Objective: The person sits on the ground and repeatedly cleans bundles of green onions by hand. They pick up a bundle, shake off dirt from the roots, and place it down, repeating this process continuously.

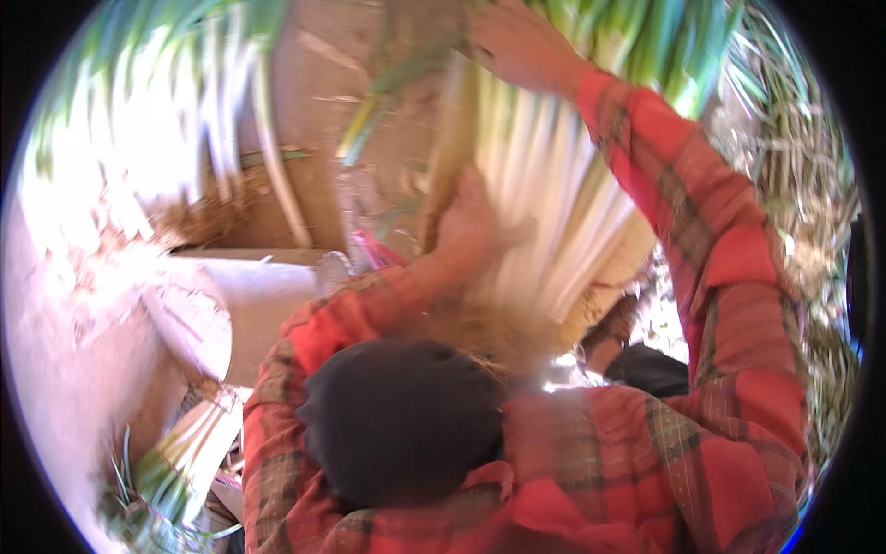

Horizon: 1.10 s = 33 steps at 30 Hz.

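A large bundle of long white-stemmed leeks or green onions (533,180) lies before me, green leaves at the top and roots towards me. My left hand (471,228) is at the left side of the white stems; motion blur hides how its fingers lie. Higher up, my right hand (522,52) reaches across the bundle where white turns to green, fingers curled at its left edge and partly cut off by the picture's rim. Both sleeves are red plaid. A dark rounded cloth-covered form (405,422) hides part of my front.
More leeks or green onions (221,104) lie at the upper left. A light cylindrical object (263,284) stands below them. A smaller tied bunch (183,457) is at the lower left. Loose leaves and dry stalks (796,159) cover the right side. A pink strip (377,249) lies near my left wrist.
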### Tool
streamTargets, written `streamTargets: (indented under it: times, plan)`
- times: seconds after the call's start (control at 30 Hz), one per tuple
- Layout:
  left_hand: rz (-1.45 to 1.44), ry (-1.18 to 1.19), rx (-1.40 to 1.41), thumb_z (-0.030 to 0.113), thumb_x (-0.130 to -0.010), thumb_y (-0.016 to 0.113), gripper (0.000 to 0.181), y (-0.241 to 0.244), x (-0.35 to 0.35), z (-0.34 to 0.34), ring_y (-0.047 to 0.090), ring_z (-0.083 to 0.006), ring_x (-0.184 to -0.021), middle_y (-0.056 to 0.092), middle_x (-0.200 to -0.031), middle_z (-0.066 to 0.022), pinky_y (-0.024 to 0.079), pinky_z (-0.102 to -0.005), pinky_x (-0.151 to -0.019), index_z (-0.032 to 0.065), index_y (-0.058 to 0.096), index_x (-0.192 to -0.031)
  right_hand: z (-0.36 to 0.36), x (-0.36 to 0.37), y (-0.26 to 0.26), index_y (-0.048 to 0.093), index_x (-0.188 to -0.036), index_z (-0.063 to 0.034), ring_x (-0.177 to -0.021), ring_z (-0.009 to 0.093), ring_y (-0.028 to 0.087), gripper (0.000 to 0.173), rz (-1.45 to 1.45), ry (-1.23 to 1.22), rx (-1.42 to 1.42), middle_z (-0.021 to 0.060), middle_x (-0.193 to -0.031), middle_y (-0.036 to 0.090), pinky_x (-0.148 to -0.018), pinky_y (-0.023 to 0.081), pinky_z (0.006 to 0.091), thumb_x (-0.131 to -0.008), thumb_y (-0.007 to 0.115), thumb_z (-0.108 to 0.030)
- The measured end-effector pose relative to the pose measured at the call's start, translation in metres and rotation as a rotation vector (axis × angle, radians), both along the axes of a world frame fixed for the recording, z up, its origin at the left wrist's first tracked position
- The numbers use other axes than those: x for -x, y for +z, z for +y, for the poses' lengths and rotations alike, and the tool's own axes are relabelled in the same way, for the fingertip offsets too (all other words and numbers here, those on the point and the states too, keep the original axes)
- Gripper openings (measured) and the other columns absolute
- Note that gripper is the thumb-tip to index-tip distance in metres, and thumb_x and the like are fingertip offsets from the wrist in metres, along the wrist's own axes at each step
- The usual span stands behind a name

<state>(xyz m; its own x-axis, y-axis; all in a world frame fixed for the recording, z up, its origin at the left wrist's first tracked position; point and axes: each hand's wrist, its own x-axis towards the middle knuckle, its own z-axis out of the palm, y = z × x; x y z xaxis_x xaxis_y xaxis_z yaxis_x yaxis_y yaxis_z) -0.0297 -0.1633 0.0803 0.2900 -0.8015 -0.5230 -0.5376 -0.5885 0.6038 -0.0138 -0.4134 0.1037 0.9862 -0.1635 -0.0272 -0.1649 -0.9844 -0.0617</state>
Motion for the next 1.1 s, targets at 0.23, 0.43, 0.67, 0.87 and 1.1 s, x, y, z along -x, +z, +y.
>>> streamTargets:
  times: [0.23,0.43,0.67,0.87,1.1]
  plan:
    - [0.174,-0.002,0.021,0.059,-0.074,0.062,0.115,0.011,-0.01,-0.005,0.055,-0.045,-0.097,0.03,-0.126,-0.0445,0.048,-0.0418,-0.082,-0.0205,0.003,-0.133,0.01,-0.025,0.011,0.062,-0.095,-0.0064,-0.093,0.028,0.055,0.019,-0.174,-0.114,-0.296,0.011,-0.1,0.059,-0.082,0.044,0.0375,-0.078,0.059,-0.015]
    - [0.293,0.035,0.104,0.058,-0.077,0.059,0.11,0.016,-0.022,0.016,0.05,-0.0442,-0.107,0.025,-0.129,-0.0429,0.045,-0.0414,-0.088,-0.0191,0.005,-0.134,0.187,-0.137,-0.015,0.056,-0.104,-0.0042,-0.092,0.039,0.057,0.029,-0.151,0.07,-0.807,0.0212,-0.103,0.057,-0.079,0.047,0.0468,-0.079,0.053,-0.019]
    - [0.306,-0.002,0.146,0.06,-0.078,0.058,0.111,0.021,-0.03,0.036,0.047,-0.0453,-0.11,0.023,-0.131,-0.043,0.044,-0.041,-0.09,-0.0191,0.003,-0.134,0.279,-0.203,-0.084,0.054,-0.104,-0.0065,-0.089,0.04,0.06,0.029,0.159,-0.226,-0.741,0.0224,-0.11,0.048,-0.072,0.05,0.0467,-0.077,0.062,-0.014]
    - [0.283,-0.005,0.159,0.061,-0.078,0.057,0.112,0.023,-0.03,0.045,0.045,-0.0463,-0.113,0.022,-0.132,-0.0431,0.043,-0.0406,-0.092,-0.0191,0.002,-0.134,0.252,-0.189,-0.058,0.05,-0.102,-0.0049,-0.081,0.04,0.059,0.03,-0.529,-0.438,-0.863,0.0228,-0.101,0.052,-0.069,0.048,0.0476,-0.074,0.058,-0.009]
    - [0.194,-0.025,0.244,0.062,-0.078,0.056,0.113,0.0,-0.007,0.027,0.042,-0.0474,-0.116,0.02,-0.133,-0.0431,0.042,-0.0402,-0.095,-0.0191,0.001,-0.134,0.134,-0.145,0.029,0.06,-0.092,0.003,-0.051,0.016,0.053,0.032,-0.438,-0.583,-1.485,0.007,-0.062,0.055,-0.046,0.042,0.0316,-0.086,0.055,-0.028]
